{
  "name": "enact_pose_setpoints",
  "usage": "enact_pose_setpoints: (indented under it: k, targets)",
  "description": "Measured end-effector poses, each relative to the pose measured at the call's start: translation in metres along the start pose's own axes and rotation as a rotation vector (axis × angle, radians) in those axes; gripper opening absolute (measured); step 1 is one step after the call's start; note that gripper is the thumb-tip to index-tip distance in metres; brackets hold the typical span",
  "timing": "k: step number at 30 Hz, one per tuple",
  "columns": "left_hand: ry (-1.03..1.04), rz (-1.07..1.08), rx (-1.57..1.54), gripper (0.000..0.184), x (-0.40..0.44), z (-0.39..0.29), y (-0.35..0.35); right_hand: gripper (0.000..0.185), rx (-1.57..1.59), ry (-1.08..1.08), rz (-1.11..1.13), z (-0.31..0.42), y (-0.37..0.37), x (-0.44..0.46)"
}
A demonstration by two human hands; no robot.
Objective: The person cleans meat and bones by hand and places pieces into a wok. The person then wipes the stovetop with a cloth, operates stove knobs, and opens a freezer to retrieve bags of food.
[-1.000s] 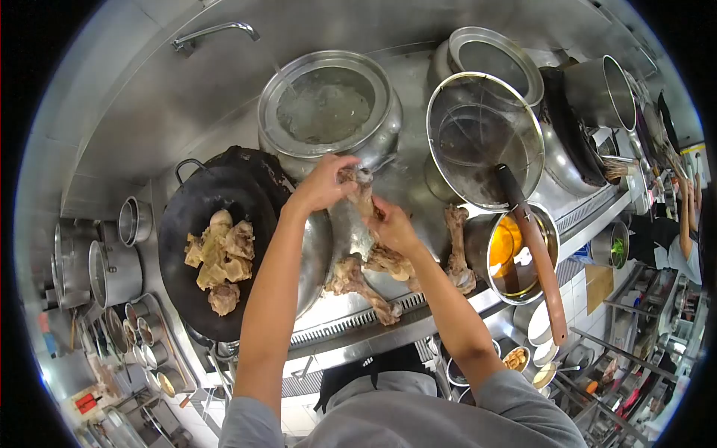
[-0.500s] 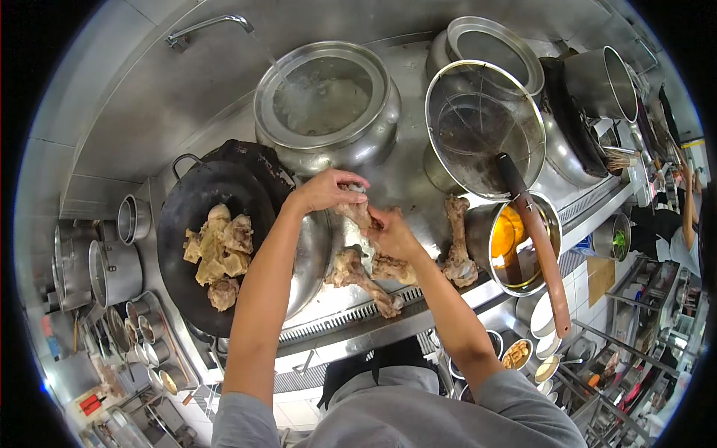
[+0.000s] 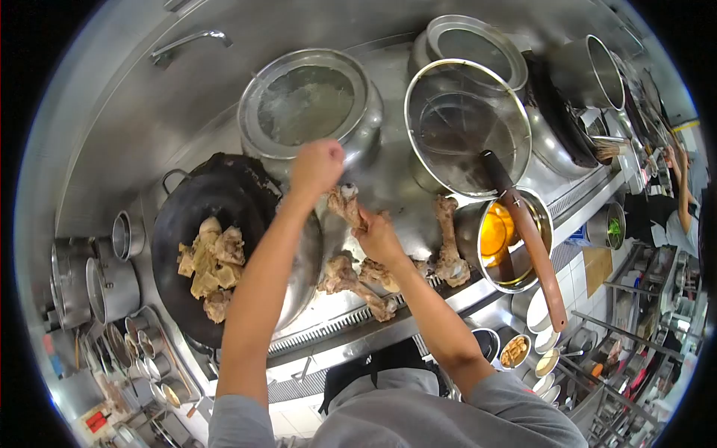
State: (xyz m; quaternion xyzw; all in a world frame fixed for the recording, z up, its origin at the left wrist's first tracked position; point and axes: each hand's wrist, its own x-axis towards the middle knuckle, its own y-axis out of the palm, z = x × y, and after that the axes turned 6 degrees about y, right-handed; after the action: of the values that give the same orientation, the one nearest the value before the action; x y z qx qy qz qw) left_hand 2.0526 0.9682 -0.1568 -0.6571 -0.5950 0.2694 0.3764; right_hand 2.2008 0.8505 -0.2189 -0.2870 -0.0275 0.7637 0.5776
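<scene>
Meaty leg bone (image 3: 342, 204) in the right hand (image 3: 379, 239), gripped at its lower end; left hand (image 3: 320, 162) curled into a fist, blurred, can't tell if anything's inside. Bone likely stiff, fairly heavy, greasy; narrow shaft best hold. Steel pot rim (image 3: 249, 116) at 11 o'clock, wok (image 3: 179, 291) at 8, strainer (image 3: 463, 127) at 2, open counter (image 3: 393, 158) at 1

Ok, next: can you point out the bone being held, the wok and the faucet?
Held bone (image 3: 346, 207): head view, on the part above the fingers.
Wok (image 3: 178, 295): head view, on its bare inner surface beside the meat pieces (image 3: 212, 257).
Faucet (image 3: 193, 42): head view, on the spout.
</scene>
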Motion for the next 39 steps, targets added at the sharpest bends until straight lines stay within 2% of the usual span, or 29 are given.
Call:
enact_pose_setpoints:
  k: [3, 5, 6, 7, 8, 9, 10, 11, 13, 14, 16, 17, 19, 20, 23, 25, 26, 27, 28, 29, 30, 31, 32, 33, 34, 35, 36, 37, 39]
  targets:
    - [-0.015, -0.21, 0.061, 0.023, 0.052, 0.05, -0.008, 0.054, -0.034, -0.155, -0.116, -0.039, 0.014, 0.024]
    - [0.049, -0.191, 0.028, 0.034, 0.071, 0.106, 0.002, 0.054, -0.037, -0.116, -0.048, -0.036, 0.012, 0.031]
    - [0.061, -0.059, 0.173, 0.04, 0.077, 0.133, 0.006, 0.055, -0.012, -0.066, -0.019, -0.034, 0.011, 0.035]
    - [-0.115, 0.113, -0.243, 0.044, 0.081, 0.134, 0.003, 0.055, -0.046, -0.097, -0.076, -0.028, 0.009, 0.036]
    - [-0.236, 0.2, -0.449, 0.042, 0.072, 0.086, -0.016, 0.055, -0.081, -0.126, -0.134, -0.024, 0.006, 0.038]
    - [-0.227, 0.394, -0.685, 0.039, 0.07, 0.088, -0.018, 0.056, -0.001, -0.26, -0.229, -0.019, 0.005, 0.039]
    - [-0.212, 0.507, -0.621, 0.032, 0.057, 0.041, -0.035, 0.058, -0.011, -0.206, -0.131, -0.002, -0.006, 0.041]
    - [-0.165, 0.577, -0.471, 0.025, 0.05, 0.033, -0.032, 0.056, -0.045, -0.227, -0.113, 0.004, -0.008, 0.045]
    - [0.168, 0.424, -0.371, 0.026, 0.027, 0.041, 0.0, 0.057, 0.016, -0.436, -0.288, -0.003, 0.01, 0.065]
    - [0.198, 0.431, -0.375, 0.026, 0.02, 0.028, 0.002, 0.057, 0.008, -0.434, -0.318, -0.003, 0.013, 0.07]
    - [0.571, 0.072, 0.018, 0.028, 0.004, -0.001, -0.002, 0.06, 0.205, -0.332, -0.182, 0.007, 0.01, 0.073]
    - [0.583, 0.071, 0.019, 0.028, 0.008, 0.005, 0.0, 0.06, 0.205, -0.337, -0.194, 0.01, 0.003, 0.068]
    - [0.383, 0.146, -0.082, 0.024, 0.02, 0.028, 0.006, 0.062, 0.184, -0.153, 0.043, 0.034, -0.023, 0.034]
    - [0.414, 0.127, 0.066, 0.02, 0.022, 0.03, 0.001, 0.062, 0.185, -0.151, 0.038, 0.032, -0.019, 0.031]
    - [0.284, 0.066, -0.053, 0.025, 0.045, 0.058, -0.013, 0.061, 0.247, -0.204, -0.099, 0.019, -0.003, 0.029]
    - [0.155, -0.174, -0.054, 0.031, 0.08, 0.128, -0.003, 0.062, 0.289, -0.159, -0.146, 0.015, 0.0, 0.03]
    - [0.039, -0.143, -0.013, 0.036, 0.109, 0.197, 0.015, 0.063, 0.296, -0.189, -0.091, 0.011, -0.001, 0.033]
    - [-0.088, -0.121, 0.04, 0.04, 0.112, 0.224, 0.021, 0.059, 0.243, -0.191, -0.12, -0.001, 0.007, 0.048]
    - [-0.06, 0.081, -0.021, 0.04, 0.113, 0.254, 0.024, 0.055, 0.195, -0.197, -0.134, -0.008, 0.023, 0.063]
    - [-0.055, 0.271, -0.087, 0.04, 0.116, 0.245, 0.014, 0.05, 0.177, -0.334, -0.17, 0.0, 0.012, 0.052]
    - [-0.28, 0.202, -0.758, 0.031, 0.078, 0.131, -0.011, 0.048, 0.178, -0.221, -0.042, -0.002, 0.013, 0.06]
    - [-0.305, 0.282, -0.834, 0.022, 0.067, 0.103, -0.021, 0.048, 0.037, -0.276, -0.137, -0.012, 0.027, 0.079]
    - [-0.294, 0.292, -0.736, 0.02, 0.045, 0.044, -0.032, 0.048, 0.092, -0.342, -0.167, -0.022, 0.038, 0.097]
    - [-0.225, 0.509, -0.616, 0.024, 0.037, 0.028, -0.04, 0.047, 0.144, -0.409, -0.195, -0.033, 0.048, 0.114]
    - [-0.208, 0.565, -0.524, 0.024, 0.025, 0.026, -0.033, 0.045, 0.328, -0.372, -0.09, -0.031, 0.044, 0.114]
    - [0.009, 0.605, -0.324, 0.022, 0.012, 0.02, -0.04, 0.043, 0.596, -0.299, 0.055, -0.027, 0.033, 0.111]
    - [0.1, 0.686, -0.197, 0.024, 0.001, 0.02, -0.039, 0.042, 0.724, -0.242, 0.137, -0.022, 0.027, 0.108]
    - [0.115, 0.577, -0.147, 0.029, -0.018, 0.011, -0.045, 0.041, 0.814, -0.191, 0.204, -0.017, 0.019, 0.104]
    - [0.045, 0.452, -0.111, 0.042, -0.046, -0.003, -0.06, 0.041, 0.613, -0.165, 0.184, -0.001, 0.009, 0.091]
